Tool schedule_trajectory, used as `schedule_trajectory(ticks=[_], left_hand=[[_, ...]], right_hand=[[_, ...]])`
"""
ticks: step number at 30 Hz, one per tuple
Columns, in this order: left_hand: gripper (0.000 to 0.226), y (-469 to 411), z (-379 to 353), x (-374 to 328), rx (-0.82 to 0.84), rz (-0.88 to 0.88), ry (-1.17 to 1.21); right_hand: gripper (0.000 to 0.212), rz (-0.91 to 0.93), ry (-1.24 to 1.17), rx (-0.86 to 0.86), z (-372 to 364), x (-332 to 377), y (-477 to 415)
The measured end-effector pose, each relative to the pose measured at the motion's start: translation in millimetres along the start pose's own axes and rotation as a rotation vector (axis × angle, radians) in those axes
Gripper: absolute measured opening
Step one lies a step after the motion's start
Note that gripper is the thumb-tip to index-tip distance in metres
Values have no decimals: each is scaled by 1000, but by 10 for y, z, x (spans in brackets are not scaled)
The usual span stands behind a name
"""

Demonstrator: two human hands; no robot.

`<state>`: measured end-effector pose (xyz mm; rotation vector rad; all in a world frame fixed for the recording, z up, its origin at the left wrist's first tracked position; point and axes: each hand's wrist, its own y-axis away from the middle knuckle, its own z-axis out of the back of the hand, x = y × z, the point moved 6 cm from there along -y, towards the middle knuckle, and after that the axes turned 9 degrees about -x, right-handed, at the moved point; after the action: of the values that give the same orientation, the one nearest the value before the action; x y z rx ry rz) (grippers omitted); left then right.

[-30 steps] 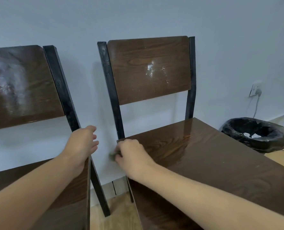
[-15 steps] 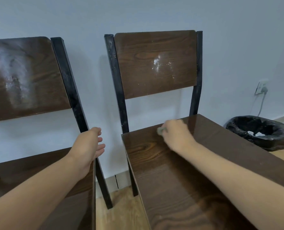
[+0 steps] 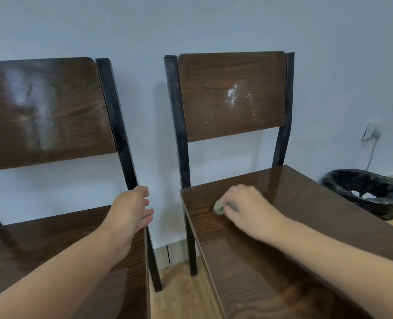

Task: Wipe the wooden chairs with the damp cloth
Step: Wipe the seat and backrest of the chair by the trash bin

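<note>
Two dark wooden chairs with black metal frames stand side by side against the wall. My right hand [image 3: 248, 209] presses a small grey-green damp cloth [image 3: 219, 207] onto the back left part of the right chair's seat [image 3: 306, 226]. Most of the cloth is hidden under my fingers. My left hand [image 3: 131, 212] grips the right rear edge of the left chair's seat [image 3: 52, 249], next to its black upright. The right chair's backrest [image 3: 232, 95] has white smears, and the left chair's backrest [image 3: 46, 109] shows a pale hazy patch.
A bin lined with a black bag [image 3: 363, 194] stands on the floor to the right of the right chair. A wall socket with a cable [image 3: 371, 132] is above it. A narrow strip of wooden floor [image 3: 181, 293] runs between the chairs.
My right hand swept the cloth from the seat's back left corner toward the middle rear, then back to the left. My left hand stayed on the left chair.
</note>
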<state>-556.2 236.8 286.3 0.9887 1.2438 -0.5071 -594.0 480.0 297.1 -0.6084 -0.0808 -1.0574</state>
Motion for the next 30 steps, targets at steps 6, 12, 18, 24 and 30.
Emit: schedule_trajectory(ticks=[6,12,18,24,30], left_hand=[[40,55,32,94,23,21,5],[43,71,-41,114,26,63,41],[42,31,53,112,32,18,5],[46,20,117,154,48,41,52],[40,10,32,196,22,41,51]], right_hand=[[23,-322,193,-90,316,-1054,-303],[26,-110,21,-10,-197,17,-252],[26,186,-20,98,-117,511,307],[19,-426,268,-148,604,-1332,111],[30,-346,186,-150,382,-748,218]])
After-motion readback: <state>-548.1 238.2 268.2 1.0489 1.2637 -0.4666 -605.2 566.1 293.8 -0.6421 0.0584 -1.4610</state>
